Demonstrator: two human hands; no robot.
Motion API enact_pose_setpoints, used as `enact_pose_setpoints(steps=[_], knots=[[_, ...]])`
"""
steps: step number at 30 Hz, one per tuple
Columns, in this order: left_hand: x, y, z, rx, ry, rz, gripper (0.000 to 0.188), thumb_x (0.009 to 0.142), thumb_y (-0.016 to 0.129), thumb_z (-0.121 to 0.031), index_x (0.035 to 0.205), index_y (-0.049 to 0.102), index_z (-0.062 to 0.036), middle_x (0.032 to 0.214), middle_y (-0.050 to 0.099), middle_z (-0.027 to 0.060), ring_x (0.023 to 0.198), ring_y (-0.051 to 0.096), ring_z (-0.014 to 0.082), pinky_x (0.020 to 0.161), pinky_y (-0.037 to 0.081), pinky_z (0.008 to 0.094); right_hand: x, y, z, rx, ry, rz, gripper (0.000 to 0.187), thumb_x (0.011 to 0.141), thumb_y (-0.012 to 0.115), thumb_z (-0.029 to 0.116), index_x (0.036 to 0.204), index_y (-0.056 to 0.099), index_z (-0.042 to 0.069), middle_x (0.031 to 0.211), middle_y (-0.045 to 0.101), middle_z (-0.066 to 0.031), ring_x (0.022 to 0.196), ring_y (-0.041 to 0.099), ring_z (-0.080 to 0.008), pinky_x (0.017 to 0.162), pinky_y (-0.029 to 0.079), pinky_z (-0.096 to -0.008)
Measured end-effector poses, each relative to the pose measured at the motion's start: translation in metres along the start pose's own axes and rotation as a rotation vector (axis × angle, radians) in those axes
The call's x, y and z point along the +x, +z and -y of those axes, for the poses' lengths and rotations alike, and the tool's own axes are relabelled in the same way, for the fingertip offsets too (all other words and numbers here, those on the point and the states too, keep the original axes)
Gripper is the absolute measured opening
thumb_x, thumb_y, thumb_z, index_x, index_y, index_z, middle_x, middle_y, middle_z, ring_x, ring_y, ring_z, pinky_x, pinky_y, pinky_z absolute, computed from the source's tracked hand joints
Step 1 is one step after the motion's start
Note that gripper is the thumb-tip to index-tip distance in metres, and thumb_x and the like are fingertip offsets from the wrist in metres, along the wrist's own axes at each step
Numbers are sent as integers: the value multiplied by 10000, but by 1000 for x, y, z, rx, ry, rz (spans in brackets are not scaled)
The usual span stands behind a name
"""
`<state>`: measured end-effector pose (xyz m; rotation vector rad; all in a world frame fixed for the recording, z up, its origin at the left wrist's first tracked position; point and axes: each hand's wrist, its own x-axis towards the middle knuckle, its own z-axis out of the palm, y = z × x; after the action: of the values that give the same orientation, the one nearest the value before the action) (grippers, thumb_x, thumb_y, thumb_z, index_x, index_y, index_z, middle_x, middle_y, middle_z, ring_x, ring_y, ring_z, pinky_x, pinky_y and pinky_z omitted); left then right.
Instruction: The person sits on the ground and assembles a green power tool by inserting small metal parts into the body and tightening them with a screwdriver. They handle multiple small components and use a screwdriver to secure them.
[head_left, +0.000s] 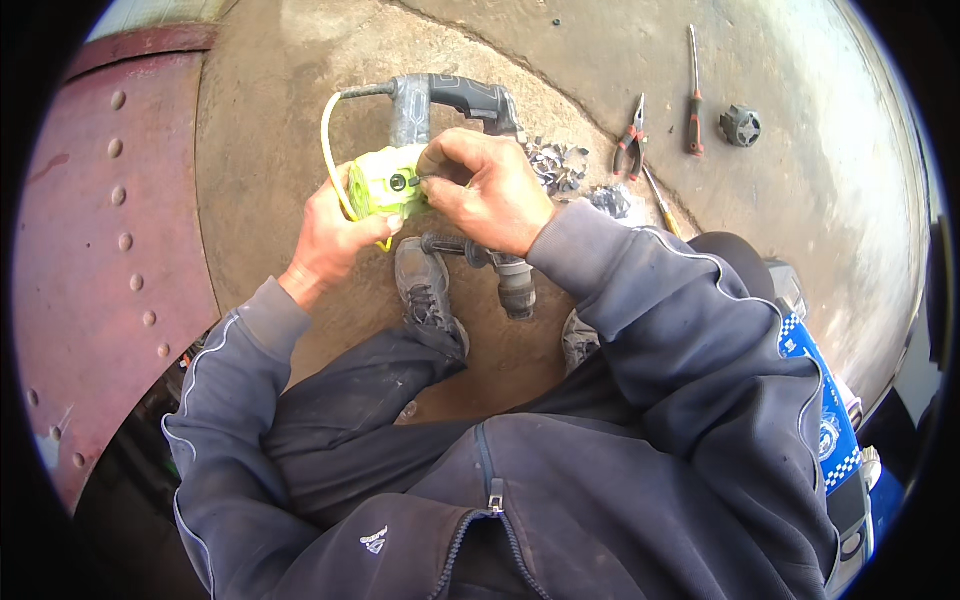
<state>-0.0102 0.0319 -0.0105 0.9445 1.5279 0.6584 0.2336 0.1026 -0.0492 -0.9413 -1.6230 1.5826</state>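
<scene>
Cups the yellow-green case (pixel 378 190), on the near side of the black handle (pixel 465 95), in the left hand (pixel 335 236), likely for steadiness; pinches a small dark piece (pixel 417 182) between the right hand's (pixel 492 190) fingers, probably for fine control; has pliers (pixel 636 131) right of the handle.

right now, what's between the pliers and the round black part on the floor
In the head view, the red-and-black handle of a screwdriver lies between the pliers and the round black part.
</scene>
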Motion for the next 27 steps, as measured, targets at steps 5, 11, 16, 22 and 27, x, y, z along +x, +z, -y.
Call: enact_pose_setpoints(steps=[5,11,16,22,27], knots=[[-3,-6,3,-5,-27,38,862,827,901,-234,1555,526,33,1390,676,88,1261,669,181,1112,534,360,-1,9,-5,-11,-82,-57,174,913,743,79,1064,770,-3,953,754,-184,865,770,-315,791,610,-400],[-5,-4,5,-8,-12,19,783,833,924,-155,1500,568,46,1337,715,87,1174,696,157,1031,580,341,1,11,1,-61,-155,-13,164,889,722,78,1030,785,23,972,747,-168,906,759,-354,831,613,-420],[-5,-1,2,-35,0,30,796,823,940,-156,1497,570,48,1325,720,87,1162,701,156,1018,588,338,4,7,-2,-39,-99,45,184,878,736,51,1054,781,25,1010,752,-143,946,770,-299,855,614,-385],[-3,-3,2,22,-15,40,786,816,942,-147,1485,575,44,1311,726,87,1141,710,153,1002,599,335,15,1,-2,-81,-101,113,183,875,732,52,1054,754,24,970,741,-130,913,757,-258,840,606,-382],[-4,-1,1,-8,-24,30,766,818,931,-123,1479,580,37,1294,732,83,1118,717,150,988,606,329,16,1,9,-34,-27,100,239,880,705,58,1114,702,11,939,733,-194,967,751,-390,861,601,-475]])
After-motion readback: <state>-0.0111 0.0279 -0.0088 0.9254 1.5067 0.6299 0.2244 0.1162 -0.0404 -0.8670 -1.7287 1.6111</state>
